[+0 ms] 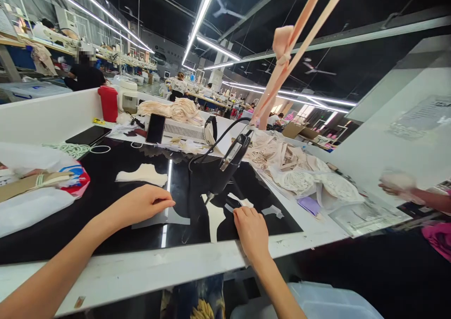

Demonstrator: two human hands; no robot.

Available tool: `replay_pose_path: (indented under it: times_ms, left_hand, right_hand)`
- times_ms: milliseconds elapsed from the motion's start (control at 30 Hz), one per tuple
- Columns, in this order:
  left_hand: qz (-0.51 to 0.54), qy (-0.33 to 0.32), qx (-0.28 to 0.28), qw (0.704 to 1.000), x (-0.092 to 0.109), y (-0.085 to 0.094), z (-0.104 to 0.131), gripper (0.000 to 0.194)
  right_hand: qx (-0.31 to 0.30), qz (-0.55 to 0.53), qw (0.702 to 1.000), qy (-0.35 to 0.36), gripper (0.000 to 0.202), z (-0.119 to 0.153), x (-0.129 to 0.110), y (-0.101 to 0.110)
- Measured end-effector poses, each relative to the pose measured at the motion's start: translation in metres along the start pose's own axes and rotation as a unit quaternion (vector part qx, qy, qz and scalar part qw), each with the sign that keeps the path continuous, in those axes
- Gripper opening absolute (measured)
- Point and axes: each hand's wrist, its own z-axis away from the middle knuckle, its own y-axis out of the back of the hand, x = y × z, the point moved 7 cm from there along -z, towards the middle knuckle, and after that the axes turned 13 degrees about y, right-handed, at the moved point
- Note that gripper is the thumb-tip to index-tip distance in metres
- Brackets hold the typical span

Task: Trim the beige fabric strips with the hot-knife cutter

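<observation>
Hands low over glossy black worktop (105, 178); I see left hand (141, 205) lying flat, fingers together, tips pressing thin grey fabric piece (162, 218); right hand (251, 229) fingers curled, tips pinching small white fabric scrap (240, 200), pale, narrow, slightly crumpled; black hanging tool (230, 157) just behind scrap; cream cut piece (143, 174) lying well left; pile of lace fabric (299, 173) on right.

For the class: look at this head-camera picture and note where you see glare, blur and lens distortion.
Head view: the ceiling light strips mirror as a bright streak on the glossy black worktop; a co-worker's hand at the right edge is smeared by motion; a face far left is blurred out; the wide lens bends the table edge and stretches the forearms, while the left hand and right hand stay sharp.
</observation>
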Motion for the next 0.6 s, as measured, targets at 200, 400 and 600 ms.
replay_pose_path:
  times_ms: [200, 400, 600]
  left_hand:
    - [-0.004, -0.02, 0.001, 1.0, 0.0, -0.002, 0.0, 0.043]
    - [-0.017, -0.017, -0.009, 1.0, -0.002, -0.006, -0.002, 0.041]
    - [-0.007, -0.015, -0.015, 1.0, 0.003, -0.006, 0.0, 0.041]
  right_hand:
    - [0.077, -0.126, 0.983, -0.108, 0.041, 0.0, 0.032, 0.024]
    - [0.19, -0.283, 0.918, -0.203, 0.05, -0.004, 0.052, 0.043]
    - [0.216, -0.391, 0.87, -0.205, 0.044, -0.01, 0.009, 0.039]
